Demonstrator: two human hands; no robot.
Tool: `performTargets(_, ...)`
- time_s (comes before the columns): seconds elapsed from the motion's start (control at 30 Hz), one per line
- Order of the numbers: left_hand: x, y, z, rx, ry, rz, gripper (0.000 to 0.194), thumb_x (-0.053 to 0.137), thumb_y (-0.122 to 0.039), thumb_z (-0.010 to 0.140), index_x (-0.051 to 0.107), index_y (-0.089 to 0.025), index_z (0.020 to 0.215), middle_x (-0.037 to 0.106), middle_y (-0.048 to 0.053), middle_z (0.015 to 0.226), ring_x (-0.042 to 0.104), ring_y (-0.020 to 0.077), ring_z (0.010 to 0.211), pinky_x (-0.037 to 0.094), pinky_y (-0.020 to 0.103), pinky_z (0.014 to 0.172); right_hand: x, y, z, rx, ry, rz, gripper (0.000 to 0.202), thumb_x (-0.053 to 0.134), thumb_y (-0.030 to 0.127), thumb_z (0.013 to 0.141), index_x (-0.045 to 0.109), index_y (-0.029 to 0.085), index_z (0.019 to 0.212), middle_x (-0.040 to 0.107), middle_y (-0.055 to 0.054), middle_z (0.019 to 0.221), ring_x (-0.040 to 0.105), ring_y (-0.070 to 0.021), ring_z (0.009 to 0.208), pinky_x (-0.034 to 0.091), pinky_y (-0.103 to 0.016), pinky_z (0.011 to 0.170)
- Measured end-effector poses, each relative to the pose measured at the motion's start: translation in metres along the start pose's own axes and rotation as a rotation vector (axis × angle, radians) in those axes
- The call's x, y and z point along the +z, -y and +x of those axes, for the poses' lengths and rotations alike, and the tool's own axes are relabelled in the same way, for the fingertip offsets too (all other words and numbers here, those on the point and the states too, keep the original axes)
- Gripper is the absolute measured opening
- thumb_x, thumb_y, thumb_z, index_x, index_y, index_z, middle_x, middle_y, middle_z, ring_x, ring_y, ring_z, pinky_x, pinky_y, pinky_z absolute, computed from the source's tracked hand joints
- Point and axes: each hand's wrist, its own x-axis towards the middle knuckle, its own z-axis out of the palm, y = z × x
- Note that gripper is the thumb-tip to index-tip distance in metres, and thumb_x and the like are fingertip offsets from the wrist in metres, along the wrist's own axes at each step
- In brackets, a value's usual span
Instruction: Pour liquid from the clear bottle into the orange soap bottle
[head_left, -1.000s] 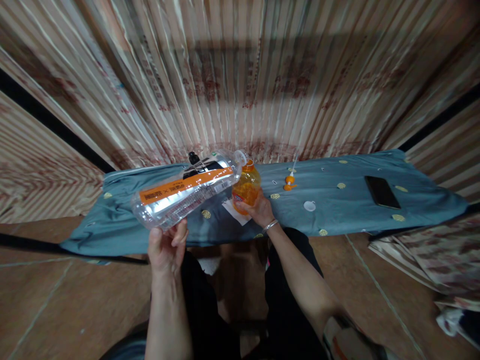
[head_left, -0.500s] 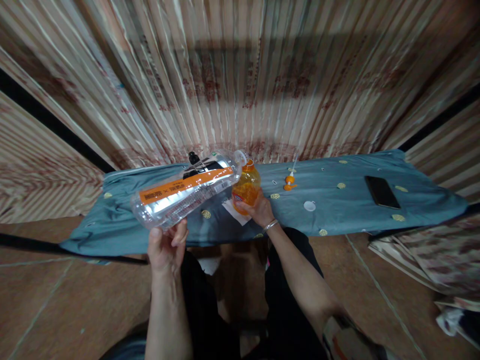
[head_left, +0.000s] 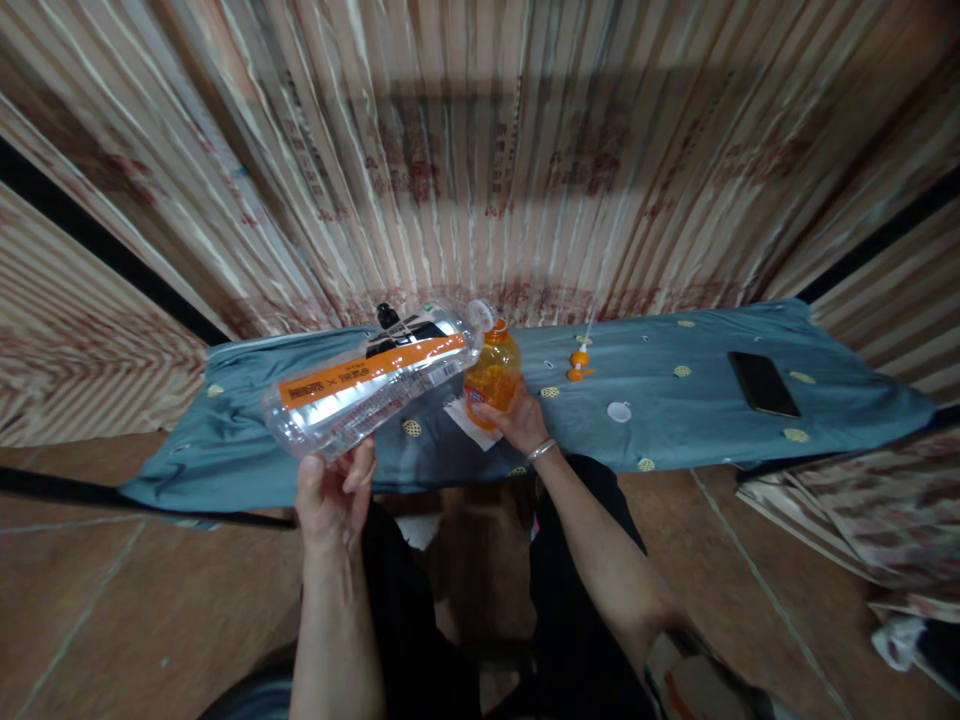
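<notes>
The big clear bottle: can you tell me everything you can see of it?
The clear bottle looks like see-through plastic. Its label is silver and black, with a long orange band bearing dark characters. It is tilted, base low and to the left, with its neck up at the right by the mouth of the orange bottle; whether they touch is unclear. The left hand supports it from below, near the base.

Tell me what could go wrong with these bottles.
The clear bottle tilts, mouth at the neck of the orange bottle; a slip could spill liquid onto the cloth. The left hand supports the clear bottle near its base; it might roll. The orange bottle could tip if the right hand loosens.
</notes>
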Motion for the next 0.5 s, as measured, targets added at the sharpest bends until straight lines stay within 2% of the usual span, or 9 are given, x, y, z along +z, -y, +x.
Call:
performTargets(0.13, -0.0004, -0.0002, -0.0004, -0.001, -0.004, -0.002, 0.051, 0.08, -0.054, 0.057, 0.066, -0.016, 0.089, 0.068, 0.005, 0.07, 0.029, 0.0017, 0.032, 0.015, 0.02, 0.031, -0.0005, 0.0009, 0.0003, -0.003, 0.01, -0.012, 0.066, 0.076, 0.045, 0.069, 0.048, 0.014, 0.12, 0.07, -0.015, 0.105, 0.069, -0.0313, 0.098, 0.056, -0.044, 0.085)
performTargets(0.33, -0.0003, 0.0009, -0.0005, -0.004, -0.031, -0.005, 0.057, 0.079, -0.055, 0.056, 0.065, -0.014, 0.093, 0.067, 0.005, 0.069, 0.027, 0.001, 0.032, 0.015, 0.019, 0.032, 0.0009, -0.0016, 0.001, -0.01, 0.003, -0.006, 0.068, 0.077, 0.046, 0.068, 0.047, 0.015, 0.12, 0.07, -0.014, 0.105, 0.069, -0.0303, 0.098, 0.056, -0.043, 0.085)
performTargets(0.5, -0.0009, 0.0006, 0.0, -0.006, -0.008, -0.006, 0.055, 0.08, -0.054, 0.057, 0.066, -0.016, 0.094, 0.068, 0.005, 0.07, 0.028, 0.0015, 0.032, 0.016, 0.019, 0.032, 0.0025, -0.0043, 0.001, -0.03, -0.018, 0.026, 0.065, 0.077, 0.046, 0.068, 0.048, 0.016, 0.118, 0.07, -0.013, 0.107, 0.069, -0.0283, 0.099, 0.056, -0.04, 0.086)
